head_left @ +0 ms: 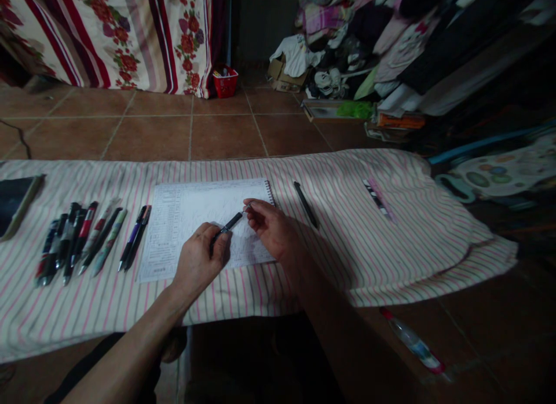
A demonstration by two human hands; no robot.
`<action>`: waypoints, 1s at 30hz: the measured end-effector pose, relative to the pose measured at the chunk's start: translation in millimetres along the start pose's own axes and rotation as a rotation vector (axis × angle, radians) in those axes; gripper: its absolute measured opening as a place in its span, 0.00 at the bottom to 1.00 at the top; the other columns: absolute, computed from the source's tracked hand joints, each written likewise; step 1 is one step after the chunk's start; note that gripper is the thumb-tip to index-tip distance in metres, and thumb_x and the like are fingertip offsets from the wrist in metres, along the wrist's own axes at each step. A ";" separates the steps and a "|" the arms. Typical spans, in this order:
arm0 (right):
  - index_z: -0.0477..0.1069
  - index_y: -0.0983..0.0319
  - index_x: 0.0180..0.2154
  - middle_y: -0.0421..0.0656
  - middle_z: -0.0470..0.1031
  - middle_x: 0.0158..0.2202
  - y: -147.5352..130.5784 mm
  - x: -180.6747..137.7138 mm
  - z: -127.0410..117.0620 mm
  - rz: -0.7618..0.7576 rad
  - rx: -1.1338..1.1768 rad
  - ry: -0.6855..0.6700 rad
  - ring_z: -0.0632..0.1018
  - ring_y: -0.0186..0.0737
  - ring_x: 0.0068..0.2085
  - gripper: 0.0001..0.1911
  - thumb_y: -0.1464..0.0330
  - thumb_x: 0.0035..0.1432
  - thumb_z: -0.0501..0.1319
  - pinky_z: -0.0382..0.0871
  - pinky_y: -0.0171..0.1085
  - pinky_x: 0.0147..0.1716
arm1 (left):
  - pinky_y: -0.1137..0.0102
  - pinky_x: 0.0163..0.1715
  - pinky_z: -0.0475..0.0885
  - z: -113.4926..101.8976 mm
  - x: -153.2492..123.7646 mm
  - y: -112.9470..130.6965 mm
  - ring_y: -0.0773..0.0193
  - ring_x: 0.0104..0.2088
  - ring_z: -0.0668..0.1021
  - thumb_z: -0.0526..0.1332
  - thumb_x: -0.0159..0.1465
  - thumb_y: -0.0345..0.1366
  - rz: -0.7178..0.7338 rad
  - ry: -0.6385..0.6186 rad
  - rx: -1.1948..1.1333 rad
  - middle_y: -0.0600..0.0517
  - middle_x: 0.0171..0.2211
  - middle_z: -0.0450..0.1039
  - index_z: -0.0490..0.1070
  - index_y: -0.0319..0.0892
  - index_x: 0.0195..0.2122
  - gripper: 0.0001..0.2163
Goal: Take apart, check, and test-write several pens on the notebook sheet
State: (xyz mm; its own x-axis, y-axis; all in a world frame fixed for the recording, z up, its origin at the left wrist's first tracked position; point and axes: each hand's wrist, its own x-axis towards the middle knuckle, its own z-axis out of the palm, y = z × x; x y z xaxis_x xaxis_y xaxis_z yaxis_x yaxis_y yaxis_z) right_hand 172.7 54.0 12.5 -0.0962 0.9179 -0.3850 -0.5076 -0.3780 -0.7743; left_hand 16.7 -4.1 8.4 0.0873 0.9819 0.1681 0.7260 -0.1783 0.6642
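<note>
The pen [231,222] is slanting over the notepad [204,202] in the head view, its long axis running from the left hand [202,250], curled around it, rightward to the right hand [271,225], pinching 1 small piece [248,206].

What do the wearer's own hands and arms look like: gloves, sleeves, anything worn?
Left hand and right hand: five-fingered, ungloved, no watch visible. Left forearm is sleeveless as far as it shows. Right forearm is bare near the wrist; lower down, too dark to tell.
</note>
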 end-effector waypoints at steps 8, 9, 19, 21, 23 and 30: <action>0.78 0.60 0.28 0.39 0.75 0.28 1.0 1.7 -1.4 -0.012 -0.005 -0.001 0.70 0.29 0.29 0.07 0.66 0.41 0.67 0.61 0.31 0.28 | 0.67 0.33 0.68 -0.1 0.2 0.3 0.61 0.32 0.75 0.51 0.65 0.39 0.001 0.005 0.008 0.50 0.30 0.70 0.69 0.41 0.32 0.11; 0.78 0.60 0.27 0.39 0.75 0.28 1.1 1.7 -1.5 -0.015 -0.003 -0.002 0.70 0.29 0.29 0.07 0.66 0.41 0.67 0.61 0.31 0.28 | 0.67 0.33 0.68 -0.1 0.1 0.3 0.61 0.32 0.75 0.51 0.65 0.39 0.001 0.002 0.012 0.50 0.30 0.70 0.69 0.40 0.32 0.11; 0.78 0.60 0.28 0.39 0.75 0.28 0.2 0.3 -0.4 -0.021 -0.020 0.003 0.70 0.29 0.28 0.08 0.66 0.40 0.67 0.61 0.31 0.27 | 0.67 0.31 0.68 1.1 0.6 -0.4 0.62 0.30 0.74 0.52 0.65 0.39 0.003 0.006 0.024 0.51 0.30 0.70 0.69 0.40 0.32 0.11; 0.78 0.59 0.28 0.38 0.75 0.28 0.3 0.2 -0.5 -0.016 -0.025 0.003 0.70 0.29 0.28 0.08 0.66 0.40 0.67 0.61 0.31 0.27 | 0.67 0.32 0.68 0.9 0.6 -0.2 0.62 0.31 0.74 0.52 0.65 0.38 0.006 0.006 0.028 0.50 0.30 0.70 0.69 0.41 0.32 0.10; 0.78 0.60 0.27 0.38 0.74 0.27 0.4 0.0 -0.4 -0.012 -0.024 0.003 0.70 0.28 0.28 0.08 0.66 0.40 0.67 0.61 0.31 0.28 | 0.67 0.32 0.68 0.6 0.5 -0.1 0.62 0.31 0.74 0.52 0.65 0.38 0.006 0.009 0.028 0.50 0.30 0.70 0.69 0.40 0.32 0.10; 0.78 0.59 0.27 0.38 0.74 0.27 -0.8 -2.0 2.5 -0.023 -0.057 0.013 0.69 0.29 0.28 0.08 0.65 0.40 0.67 0.61 0.32 0.28 | 0.68 0.31 0.68 1.1 0.4 -0.9 0.62 0.30 0.74 0.51 0.65 0.39 0.010 0.018 0.021 0.51 0.29 0.69 0.69 0.41 0.31 0.11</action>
State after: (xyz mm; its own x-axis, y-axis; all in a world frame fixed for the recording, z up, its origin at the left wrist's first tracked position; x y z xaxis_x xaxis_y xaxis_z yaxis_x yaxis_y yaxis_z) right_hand 171.1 52.7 15.1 -0.0736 0.9248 -0.3733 -0.4596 -0.3637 -0.8102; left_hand 16.8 -3.4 7.1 0.0829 0.9787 0.1880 0.7393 -0.1869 0.6469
